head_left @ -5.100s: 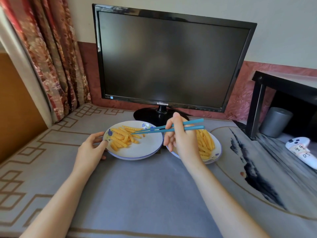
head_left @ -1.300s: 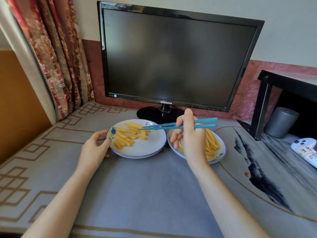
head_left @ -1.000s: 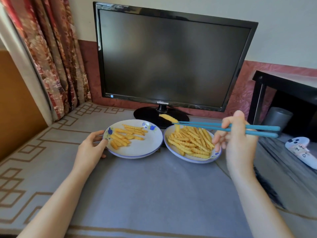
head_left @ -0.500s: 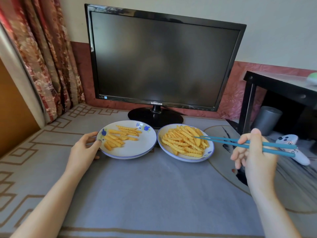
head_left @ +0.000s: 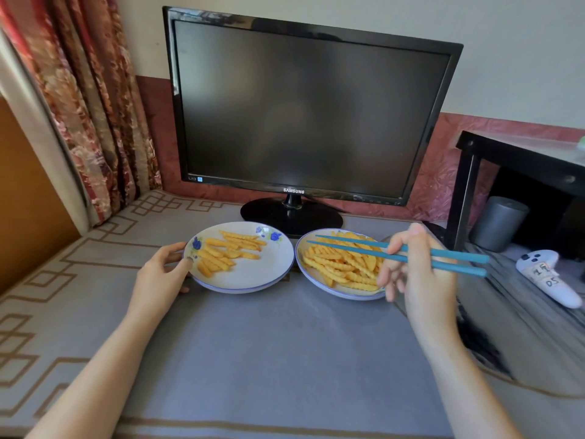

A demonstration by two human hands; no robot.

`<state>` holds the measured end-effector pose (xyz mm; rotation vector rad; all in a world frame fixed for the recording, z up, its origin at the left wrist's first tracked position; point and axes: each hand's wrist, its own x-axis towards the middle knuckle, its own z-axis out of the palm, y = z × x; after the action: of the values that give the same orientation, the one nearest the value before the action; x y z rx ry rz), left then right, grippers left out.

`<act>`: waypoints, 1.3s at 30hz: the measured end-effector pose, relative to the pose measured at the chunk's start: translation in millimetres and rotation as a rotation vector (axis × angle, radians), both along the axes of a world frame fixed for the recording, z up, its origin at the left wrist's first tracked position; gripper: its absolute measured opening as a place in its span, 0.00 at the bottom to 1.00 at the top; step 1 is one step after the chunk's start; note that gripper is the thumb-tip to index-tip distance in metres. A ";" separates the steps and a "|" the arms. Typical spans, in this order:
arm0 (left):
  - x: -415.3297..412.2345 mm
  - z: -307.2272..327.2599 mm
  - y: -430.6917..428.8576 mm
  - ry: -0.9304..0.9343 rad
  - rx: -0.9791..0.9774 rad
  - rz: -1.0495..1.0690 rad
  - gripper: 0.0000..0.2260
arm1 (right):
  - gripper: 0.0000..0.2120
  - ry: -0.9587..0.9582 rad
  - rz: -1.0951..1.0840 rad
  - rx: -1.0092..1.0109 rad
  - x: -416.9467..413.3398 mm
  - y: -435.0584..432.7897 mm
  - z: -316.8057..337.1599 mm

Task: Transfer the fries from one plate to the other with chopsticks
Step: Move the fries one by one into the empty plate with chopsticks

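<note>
While above fries, right hand around chopsticks

Table under grey cloth, brown fret border on my left. On it: left plate and right plate side by side, nearly touching, monitor base just behind them. White controller lies far right.

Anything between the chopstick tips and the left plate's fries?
Nothing visible. The chopsticks in the right hand hover over the right plate; only plate rims separate them from the fries on the left plate. The left hand grips its far edge.
</note>
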<state>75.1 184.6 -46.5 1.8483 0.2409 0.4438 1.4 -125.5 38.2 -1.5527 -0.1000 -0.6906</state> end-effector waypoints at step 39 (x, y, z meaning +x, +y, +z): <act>1.4 -0.7 0.6 -0.006 0.019 0.002 0.14 | 0.20 0.025 -0.098 0.081 8.7 -17.7 11.5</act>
<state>76.5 185.2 -47.2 1.8656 0.2351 0.4541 10.1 -143.1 49.8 -1.4958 0.0225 -0.7439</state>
